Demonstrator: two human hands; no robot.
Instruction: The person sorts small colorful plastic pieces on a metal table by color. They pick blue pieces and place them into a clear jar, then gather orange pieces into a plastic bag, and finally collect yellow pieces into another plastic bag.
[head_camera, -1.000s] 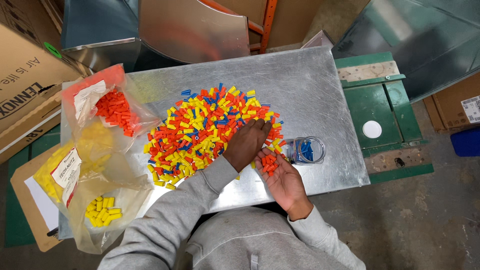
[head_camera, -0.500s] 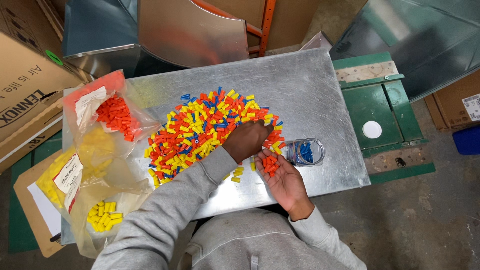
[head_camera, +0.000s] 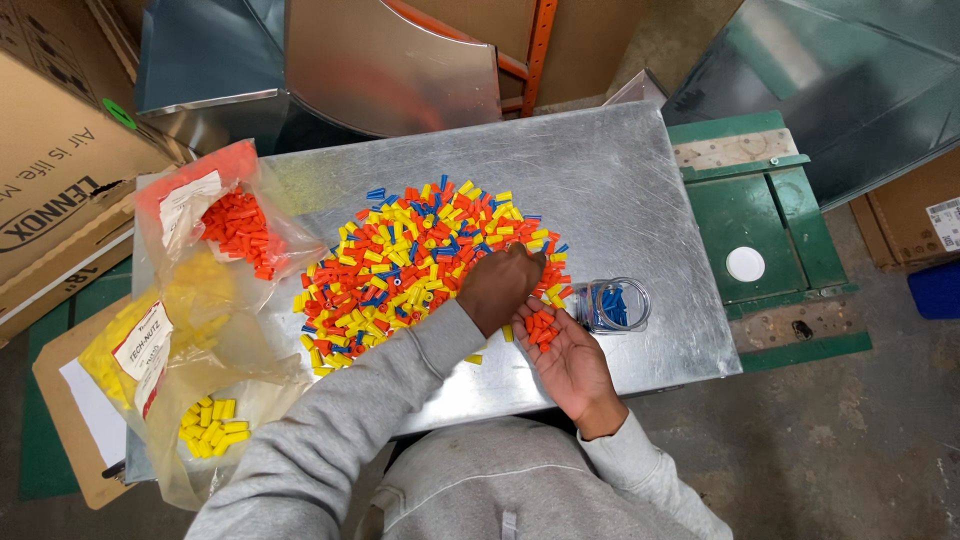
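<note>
A pile of small orange, yellow and blue plastic connectors (head_camera: 400, 265) is spread on a galvanised metal sheet (head_camera: 620, 190). My left hand (head_camera: 500, 287), in a grey sleeve, reaches across and rests fingers-down on the pile's right edge; its back hides the fingertips. My right hand (head_camera: 568, 365) lies palm up just below it, cupped under a small heap of orange connectors (head_camera: 540, 326). A clear jar (head_camera: 612, 305) with blue connectors lies on its side right of both hands.
Clear plastic bags of orange connectors (head_camera: 235, 225) and yellow connectors (head_camera: 210, 420) lie at the sheet's left edge. Cardboard boxes (head_camera: 50, 190) stand far left, sheet-metal ducting (head_camera: 330, 60) behind. A green stand with a white disc (head_camera: 745, 264) is to the right.
My left hand has stayed at the right edge of the pile, shifting only slightly over my right palm. The orange heap in the palm looks much the same.
</note>
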